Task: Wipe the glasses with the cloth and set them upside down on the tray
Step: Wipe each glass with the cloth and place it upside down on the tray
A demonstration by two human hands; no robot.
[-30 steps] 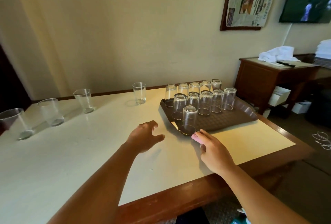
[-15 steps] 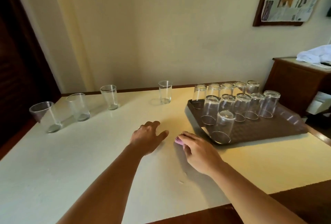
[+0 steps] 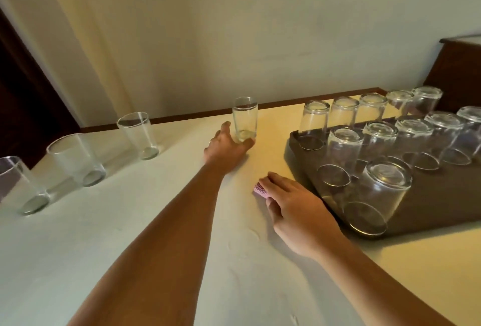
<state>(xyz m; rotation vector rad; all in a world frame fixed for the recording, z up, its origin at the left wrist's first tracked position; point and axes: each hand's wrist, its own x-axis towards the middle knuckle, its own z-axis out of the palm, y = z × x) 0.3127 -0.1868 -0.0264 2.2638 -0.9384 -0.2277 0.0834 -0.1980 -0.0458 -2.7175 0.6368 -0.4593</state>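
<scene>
Fingers [image 3: 248,144] of the left hand [image 3: 226,147] now curl around the base of the nearest upright glass [image 3: 244,119], thumb on the far-left side; half a second earlier this hand lay spread on the table [image 3: 104,247], well short of the glass. Contact appears made at the base, but the glass is not yet lifted. The right hand [image 3: 291,208] rests palm-down on the table just beside the near-left corner of the tray [image 3: 442,208], its fingers loosely bent over a small pink cloth [image 3: 260,190], most of which is hidden beneath them.

Eleven glasses [image 3: 377,195] stand upside down on the tray in three rows. Three more upright glasses [image 3: 138,135] remain in a line to the left, well apart from the tray.

Judgement: the reach is finished and the next wipe cycle is beginning. The gripped glass must travel to the cloth hand. Four glasses remain. Gripping low on a tall glass risks tipping it.
</scene>
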